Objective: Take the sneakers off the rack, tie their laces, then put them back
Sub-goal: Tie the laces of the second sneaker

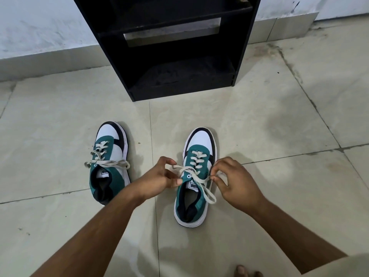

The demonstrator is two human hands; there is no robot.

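Both sneakers are down on the tiled floor point(259, 120), toes pointing up the frame toward the black rack point(245, 47) that stands at top centre against the pale wall point(40, 27). The left sneaker point(108, 162) sits left of centre, green, white and black, and its laces point(107, 162) lie across the tongue in a bow with loops spread to either side, no hand near it. All the action is on the right sneaker point(196, 176), just right of centre and well apart from its mate. The left hand point(159, 180) comes in from the lower left, fingers curled, pinching one strand of the lace point(196, 177) beside the shoe's left edge. The right hand point(237, 182) reaches in from the lower right, thumb and fingertips closed on the other end at the shoe's right edge. Between them the white lace crosses over the tongue, and a long loop trails down over the shoe's opening toward the heel. The hands are apart, one on each side of the shoe, each gripping lace. The rack's two visible shelves look bare and dusty. At the bottom edge, right of centre, the toes point(246, 272) of a bare foot peek into view.
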